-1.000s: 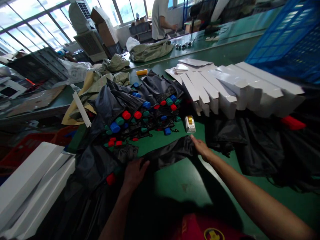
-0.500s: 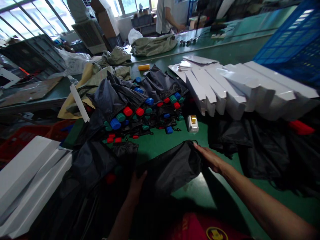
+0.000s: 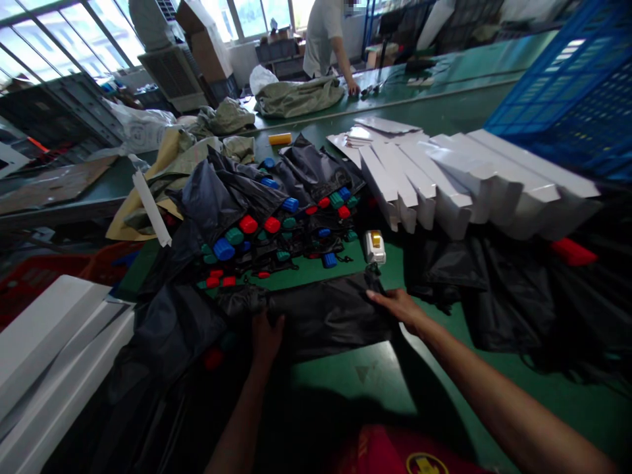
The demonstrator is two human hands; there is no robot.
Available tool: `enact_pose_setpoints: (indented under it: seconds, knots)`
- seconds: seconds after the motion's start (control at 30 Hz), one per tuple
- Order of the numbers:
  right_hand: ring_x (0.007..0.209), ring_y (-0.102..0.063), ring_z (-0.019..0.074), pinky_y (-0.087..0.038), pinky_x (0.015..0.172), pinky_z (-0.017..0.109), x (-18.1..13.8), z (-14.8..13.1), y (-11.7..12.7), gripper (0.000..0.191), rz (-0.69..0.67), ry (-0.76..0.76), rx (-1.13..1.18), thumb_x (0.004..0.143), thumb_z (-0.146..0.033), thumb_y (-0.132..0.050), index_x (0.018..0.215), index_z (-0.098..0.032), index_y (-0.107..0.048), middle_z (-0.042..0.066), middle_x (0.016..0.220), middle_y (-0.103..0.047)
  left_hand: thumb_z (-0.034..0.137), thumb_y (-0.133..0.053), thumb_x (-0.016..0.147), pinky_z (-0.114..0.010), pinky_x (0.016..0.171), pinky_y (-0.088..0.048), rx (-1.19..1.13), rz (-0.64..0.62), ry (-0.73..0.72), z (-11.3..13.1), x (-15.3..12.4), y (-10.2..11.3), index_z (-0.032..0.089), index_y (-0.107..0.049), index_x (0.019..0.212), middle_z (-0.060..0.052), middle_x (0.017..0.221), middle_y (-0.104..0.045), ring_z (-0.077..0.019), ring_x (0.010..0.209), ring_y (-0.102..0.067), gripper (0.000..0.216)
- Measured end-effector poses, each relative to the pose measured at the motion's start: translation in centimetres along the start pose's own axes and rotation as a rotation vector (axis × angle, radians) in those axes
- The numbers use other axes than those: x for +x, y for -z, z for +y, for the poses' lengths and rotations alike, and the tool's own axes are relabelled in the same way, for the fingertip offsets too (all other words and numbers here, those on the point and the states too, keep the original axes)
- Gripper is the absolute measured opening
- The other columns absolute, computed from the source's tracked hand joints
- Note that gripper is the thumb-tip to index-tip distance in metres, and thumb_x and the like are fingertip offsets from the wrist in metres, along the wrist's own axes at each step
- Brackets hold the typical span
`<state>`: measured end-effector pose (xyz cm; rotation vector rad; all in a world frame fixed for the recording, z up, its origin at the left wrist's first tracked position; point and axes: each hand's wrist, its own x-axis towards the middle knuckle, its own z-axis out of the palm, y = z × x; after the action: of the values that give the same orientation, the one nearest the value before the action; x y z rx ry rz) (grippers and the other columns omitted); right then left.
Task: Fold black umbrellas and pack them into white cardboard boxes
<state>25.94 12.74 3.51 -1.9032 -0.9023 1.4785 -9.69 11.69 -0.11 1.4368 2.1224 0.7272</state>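
A long black drawstring bag (image 3: 330, 313) lies nearly level across the green table in front of me. My left hand (image 3: 268, 332) grips its left end, thumb apart from the fingers. At the other end, my right hand (image 3: 397, 308) pinches the bag near its gathered mouth, where a cord stopper shows. Just beyond the bag sits a small silver-and-yellow device (image 3: 375, 247). Behind it is a pile of black bags (image 3: 222, 191) with red, blue and green caps poking out.
White cartons (image 3: 419, 178) lie in a row at the back right, beside a blue plastic crate (image 3: 567, 105). More white boxes (image 3: 54, 336) stand at the left. Black bags (image 3: 508, 289) cover the right side. A person (image 3: 323, 39) stands across the table.
The bag has swung from slanting to nearly level and looks flatter and longer. My right hand has shifted slightly left and down, my left slightly up. The person's hand has moved onto the far table.
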Motion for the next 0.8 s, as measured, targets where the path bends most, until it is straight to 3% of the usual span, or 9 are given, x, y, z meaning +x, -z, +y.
enact_pose_setpoints:
  seconds: [0.07,0.17,0.33,0.4,0.5,0.6,0.7,0.8]
  knots:
    - [0.064,-0.063,0.0246,-0.044,0.059,0.033,0.7,0.8,-0.2,0.033,0.163,0.1,-0.24,0.063,-0.047,-0.076,0.055,-0.022,-0.056,0.005,0.053,-0.06,0.044,-0.062,0.08,-0.05,0.11,-0.038,0.077,0.026,-0.047,-0.1,0.6,-0.7,0.009,-0.049,0.128,-0.02,0.13,-0.053,-0.0328,0.13,-0.047,0.061]
    - [0.068,-0.06,0.0254,-0.04,0.063,0.033,1.4,1.8,-0.5,0.032,0.305,0.173,-0.315,0.063,-0.042,-0.072,0.051,-0.024,-0.049,0.002,0.05,-0.052,0.054,-0.059,0.082,-0.049,0.105,-0.041,0.175,0.023,-0.12,0.2,0.6,-1.4,0.008,-0.041,0.137,-0.022,0.131,-0.051,-0.0334,0.127,-0.048,0.073]
    - [0.087,-0.059,0.0267,-0.043,0.076,0.034,2.3,2.6,-1.1,0.026,0.357,0.281,-0.261,0.066,-0.041,-0.06,0.054,-0.024,-0.045,0.006,0.075,-0.061,0.061,-0.05,0.085,-0.058,0.098,-0.042,0.476,0.04,-0.223,2.4,-0.6,-1.5,0.003,-0.036,0.142,-0.029,0.134,-0.047,-0.0404,0.123,-0.047,0.083]
    - [0.092,-0.059,0.0255,-0.045,0.079,0.033,2.7,2.8,-1.4,0.024,0.345,0.312,-0.212,0.069,-0.043,-0.057,0.058,-0.023,-0.048,0.007,0.089,-0.065,0.066,-0.052,0.082,-0.064,0.101,-0.035,0.552,0.042,-0.32,3.7,-1.1,-1.7,0.011,-0.033,0.146,-0.027,0.145,-0.038,-0.0423,0.13,-0.039,0.086]
    - [0.086,-0.061,0.0236,-0.047,0.076,0.033,3.0,2.8,-1.6,0.026,0.294,0.33,-0.156,0.073,-0.045,-0.052,0.077,-0.022,-0.061,0.006,0.09,-0.068,0.07,-0.059,0.074,-0.071,0.103,-0.027,0.571,-0.035,-0.416,4.9,-1.1,-2.1,0.023,-0.033,0.147,-0.021,0.154,-0.029,-0.043,0.139,-0.028,0.091]
    - [0.082,-0.062,0.0239,-0.047,0.074,0.033,2.9,2.7,-1.4,0.032,0.27,0.335,-0.126,0.074,-0.045,-0.054,0.093,-0.022,-0.064,0.004,0.085,-0.069,0.067,-0.058,0.077,-0.066,0.104,-0.032,0.457,0.025,-0.27,4.2,0.0,-2.3,0.016,-0.033,0.146,-0.024,0.152,-0.031,-0.0418,0.139,-0.03,0.089]
    - [0.07,-0.058,0.0213,-0.045,0.066,0.03,2.7,2.6,-1.6,0.026,0.289,0.306,-0.095,0.073,-0.047,-0.056,0.077,-0.022,-0.06,0.001,0.069,-0.063,0.06,-0.058,0.08,-0.053,0.109,-0.035,0.25,0.024,-0.097,2.2,1.4,-1.9,0.004,-0.032,0.145,-0.029,0.144,-0.041,-0.0378,0.136,-0.04,0.09]
    - [0.056,-0.047,0.0165,-0.038,0.055,0.028,2.7,2.8,-2.8,0.03,0.334,0.272,-0.077,0.074,-0.049,-0.053,0.061,-0.024,-0.043,-0.003,0.054,-0.048,0.053,-0.064,0.077,-0.047,0.113,-0.034,0.097,-0.086,-0.038,0.6,2.3,-1.2,0.008,-0.03,0.146,-0.024,0.145,-0.044,-0.0332,0.137,-0.041,0.09]
